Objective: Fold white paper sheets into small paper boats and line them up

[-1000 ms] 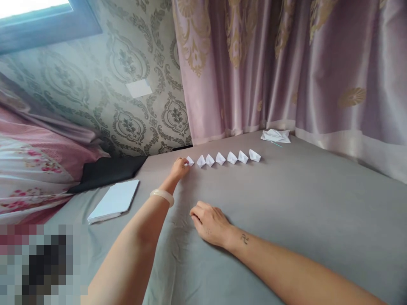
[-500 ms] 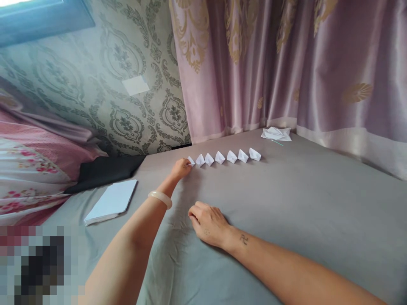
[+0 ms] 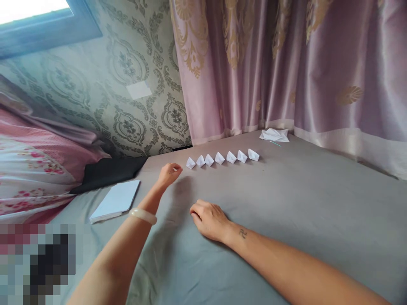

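Several small white folded paper boats (image 3: 222, 158) stand in a row on the grey bed sheet (image 3: 286, 203). My left hand (image 3: 169, 173) hovers just left of the leftmost boat (image 3: 190, 163), apart from it, fingers loosely curled with nothing in them. A pale bangle (image 3: 143, 215) sits on that wrist. Nearer to me, my right hand (image 3: 208, 219) rests on the sheet with the fingers curled under, holding nothing that shows.
A white pad of paper (image 3: 116, 200) lies on the sheet at the left, beside a black cloth (image 3: 108, 171). Crumpled white paper (image 3: 275, 135) lies at the back by the pink curtain (image 3: 286, 67). A floral pink quilt (image 3: 34, 169) is piled at far left.
My left hand has let go of the leftmost paper boat and drawn back to the left and toward me. The boat stays in the row. My right hand has not moved.
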The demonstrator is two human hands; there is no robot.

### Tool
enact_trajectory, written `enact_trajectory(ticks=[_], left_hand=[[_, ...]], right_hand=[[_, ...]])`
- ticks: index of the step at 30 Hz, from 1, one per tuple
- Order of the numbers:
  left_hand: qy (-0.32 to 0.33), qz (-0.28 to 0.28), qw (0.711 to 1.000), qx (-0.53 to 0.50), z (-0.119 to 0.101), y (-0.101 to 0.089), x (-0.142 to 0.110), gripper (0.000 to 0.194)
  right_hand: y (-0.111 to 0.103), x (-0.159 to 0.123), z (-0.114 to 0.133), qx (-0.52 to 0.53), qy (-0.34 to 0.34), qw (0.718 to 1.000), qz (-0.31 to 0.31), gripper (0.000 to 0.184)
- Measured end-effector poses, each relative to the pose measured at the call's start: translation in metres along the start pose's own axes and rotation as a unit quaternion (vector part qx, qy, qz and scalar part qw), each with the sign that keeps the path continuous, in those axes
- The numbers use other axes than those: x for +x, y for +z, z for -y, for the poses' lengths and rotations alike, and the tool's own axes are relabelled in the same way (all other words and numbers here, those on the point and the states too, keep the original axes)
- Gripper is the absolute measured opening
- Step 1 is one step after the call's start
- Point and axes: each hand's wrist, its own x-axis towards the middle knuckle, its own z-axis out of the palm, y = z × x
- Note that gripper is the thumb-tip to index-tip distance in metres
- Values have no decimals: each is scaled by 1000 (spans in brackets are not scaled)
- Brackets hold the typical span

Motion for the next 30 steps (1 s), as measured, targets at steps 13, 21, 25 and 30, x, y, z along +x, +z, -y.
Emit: enact_trajectory(ticks=[13, 21, 25, 30], left_hand=[[-287, -3, 943, 168, 129, -80, -105, 25], [-320, 96, 924, 186, 150, -73, -101, 28], [-332, 130, 916, 186, 164, -80, -89, 37], [-324, 127, 925, 156, 173, -83, -75, 42]], right_hand=[[4, 0, -1, 1, -1, 1000, -4, 19], [5, -2, -1, -8, -2, 1000, -4, 18], [5, -1, -1, -4, -3, 1000, -3, 18], [5, 0, -1, -4, -7, 1000, -7, 19]])
